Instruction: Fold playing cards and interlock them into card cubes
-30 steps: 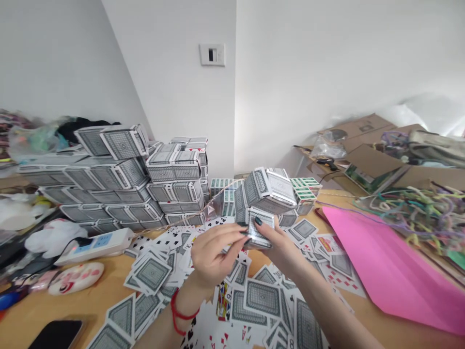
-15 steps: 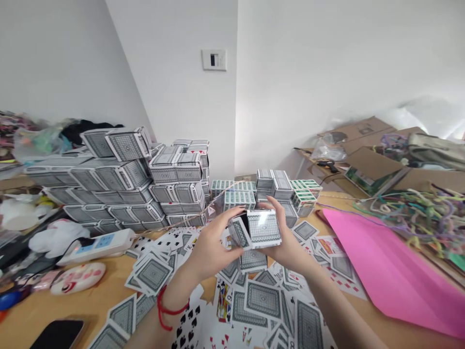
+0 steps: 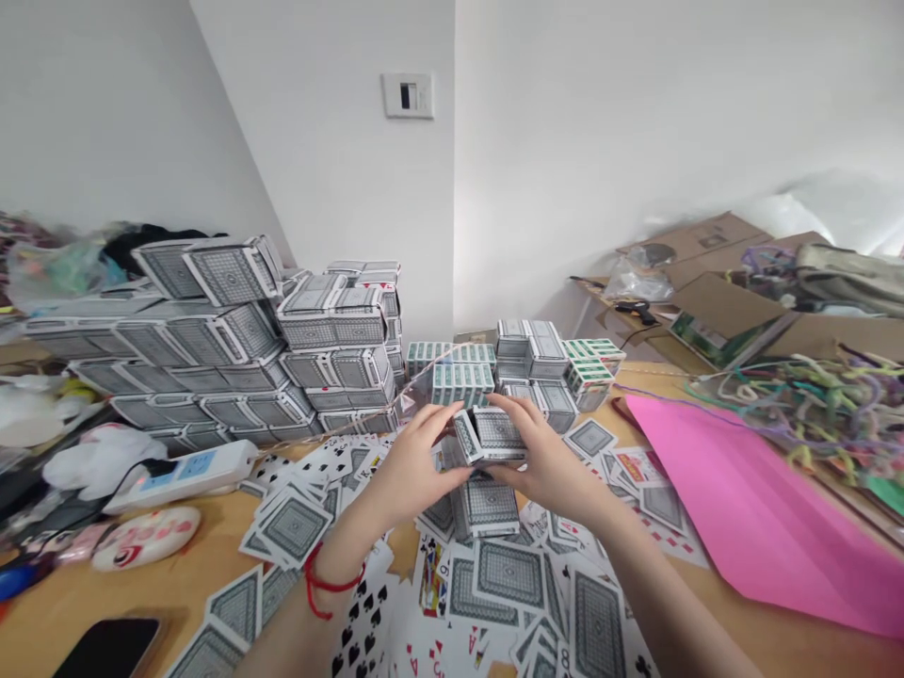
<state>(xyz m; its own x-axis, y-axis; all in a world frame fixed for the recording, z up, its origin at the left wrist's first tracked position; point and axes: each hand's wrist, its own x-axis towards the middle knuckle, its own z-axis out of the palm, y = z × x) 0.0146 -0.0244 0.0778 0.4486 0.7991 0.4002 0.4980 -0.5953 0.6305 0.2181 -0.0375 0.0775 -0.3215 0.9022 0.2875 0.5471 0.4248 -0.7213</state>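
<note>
My left hand (image 3: pixel 413 466) and my right hand (image 3: pixel 547 466) together grip a small cube folded from playing cards (image 3: pixel 489 435), one hand on each side, fingers curled round it. The cube is held just above another card cube (image 3: pixel 487 507) that rests on the table among loose cards. A red string bracelet (image 3: pixel 321 589) circles my left wrist. Behind my hands stands a small cluster of stacked card cubes (image 3: pixel 533 363), grey-backed and green-backed.
A tall wall of card blocks (image 3: pixel 233 348) fills the left. Loose playing cards (image 3: pixel 508 584) cover the wooden table (image 3: pixel 91 589). A pink sheet (image 3: pixel 749 513) lies right, pipe cleaners (image 3: pixel 812 405) and cardboard boxes (image 3: pixel 720 301) behind. A white device (image 3: pixel 187 471) and black phone (image 3: pixel 105 650) lie left.
A second ago my hands held a larger clump of cubes raised. That clump now stands on the table behind, and my hands hold a single cube, lowered toward the cube below.
</note>
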